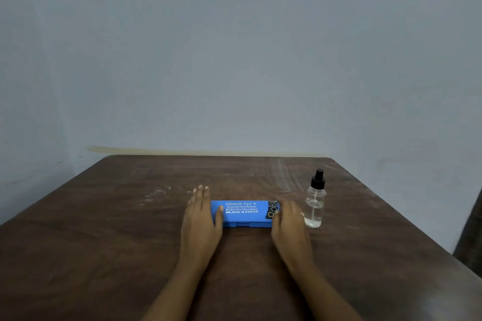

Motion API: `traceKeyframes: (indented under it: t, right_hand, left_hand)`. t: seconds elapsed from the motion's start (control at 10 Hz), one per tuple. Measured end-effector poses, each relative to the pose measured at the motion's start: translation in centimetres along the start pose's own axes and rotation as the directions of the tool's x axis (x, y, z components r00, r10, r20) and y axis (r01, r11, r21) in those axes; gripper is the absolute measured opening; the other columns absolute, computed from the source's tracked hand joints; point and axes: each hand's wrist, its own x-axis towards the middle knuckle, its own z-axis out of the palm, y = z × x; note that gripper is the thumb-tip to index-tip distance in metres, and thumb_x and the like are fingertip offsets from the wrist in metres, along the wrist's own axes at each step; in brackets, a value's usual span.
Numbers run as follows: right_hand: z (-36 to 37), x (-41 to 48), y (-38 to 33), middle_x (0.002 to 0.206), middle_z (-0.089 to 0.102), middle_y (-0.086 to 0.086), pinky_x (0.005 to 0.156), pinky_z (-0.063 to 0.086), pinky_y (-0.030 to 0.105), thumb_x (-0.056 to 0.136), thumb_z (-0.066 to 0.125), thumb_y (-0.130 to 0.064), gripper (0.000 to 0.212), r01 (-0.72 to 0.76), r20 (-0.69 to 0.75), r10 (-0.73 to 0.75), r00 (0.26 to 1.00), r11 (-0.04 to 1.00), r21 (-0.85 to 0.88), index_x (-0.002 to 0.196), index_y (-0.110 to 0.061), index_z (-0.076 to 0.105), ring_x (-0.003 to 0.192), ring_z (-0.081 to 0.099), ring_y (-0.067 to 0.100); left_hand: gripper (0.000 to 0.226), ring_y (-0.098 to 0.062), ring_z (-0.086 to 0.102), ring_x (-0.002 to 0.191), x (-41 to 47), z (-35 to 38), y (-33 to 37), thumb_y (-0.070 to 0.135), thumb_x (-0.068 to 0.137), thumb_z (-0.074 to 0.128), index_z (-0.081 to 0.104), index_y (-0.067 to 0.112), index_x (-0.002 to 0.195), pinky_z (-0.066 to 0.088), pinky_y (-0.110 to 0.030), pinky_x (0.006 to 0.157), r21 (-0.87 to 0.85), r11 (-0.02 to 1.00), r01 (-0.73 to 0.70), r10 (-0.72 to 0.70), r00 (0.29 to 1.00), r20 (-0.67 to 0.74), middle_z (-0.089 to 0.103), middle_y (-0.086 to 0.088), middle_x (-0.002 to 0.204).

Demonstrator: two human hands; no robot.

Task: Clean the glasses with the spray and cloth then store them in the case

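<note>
Left hand (202, 216) and right hand (288, 221), flat and empty, flank the closed case (243, 214), thumbs touching it. Hazard: while opening it, the right hand may topple the bottle (315, 206) just beside it.

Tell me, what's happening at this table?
A person rests both hands on a brown table, one at each end of a closed blue glasses case. The left hand lies flat with its thumb on the lid; the right hand touches the other end. A clear spray bottle stands upright just right of it. No glasses or cloth are in sight.
</note>
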Motion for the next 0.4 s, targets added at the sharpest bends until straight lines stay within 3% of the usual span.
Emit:
traceKeyframes:
  t: [0.1,0.2,0.3,0.4]
  right_hand:
    - [0.3,0.0,-0.6,0.099,0.069,0.011,0.08,0.053,0.032,0.072,0.063,-0.001,0.032,0.267,-0.05,-0.287,0.957,0.932,-0.246,0.103,-0.003,0.063,0.092,0.065,0.027]
    - [0.9,0.6,-1.2,0.104,0.07,0.009,0.086,0.054,0.035,0.07,0.061,-0.007,0.035,0.35,-0.012,-0.374,0.927,0.877,-0.33,0.106,-0.004,0.064,0.099,0.065,0.026]
    - [1.9,3.6,-2.3,0.115,0.068,0.006,0.094,0.049,0.042,0.078,0.05,-0.023,0.038,0.315,-0.005,-0.344,0.939,0.865,-0.39,0.111,-0.01,0.063,0.111,0.061,0.024]
    - [2.5,6.1,-2.8,0.129,0.059,0.008,0.105,0.037,0.045,0.085,0.047,-0.03,0.043,0.266,0.005,-0.28,0.96,0.907,-0.326,0.122,-0.011,0.056,0.124,0.05,0.027]
  left_hand:
    - [0.05,-0.025,0.04,0.132,0.1,-0.2,0.9,0.026,0.088,0.048,0.043,0.003,0.132,0.018,-0.037,0.114,0.258,0.942,-0.215,0.228,0.973,-0.022,0.046,-0.013,0.14]
    - [0.053,-0.026,0.045,0.128,1.1,-0.4,1.3,0.03,0.084,0.04,0.047,0.005,0.13,0.012,-0.036,0.113,0.348,0.892,-0.287,0.309,0.951,-0.008,0.051,-0.012,0.137]
    - [0.058,-0.028,0.038,0.132,3.8,-0.2,1.4,0.034,0.084,0.032,0.041,0.007,0.135,0.0,-0.031,0.112,0.351,0.906,-0.236,0.276,0.959,-0.067,0.044,-0.012,0.142]
    - [0.059,-0.028,0.031,0.136,5.8,0.4,1.2,0.034,0.086,0.03,0.035,0.008,0.138,-0.001,-0.031,0.112,0.301,0.934,-0.193,0.226,0.971,-0.079,0.038,-0.012,0.146]
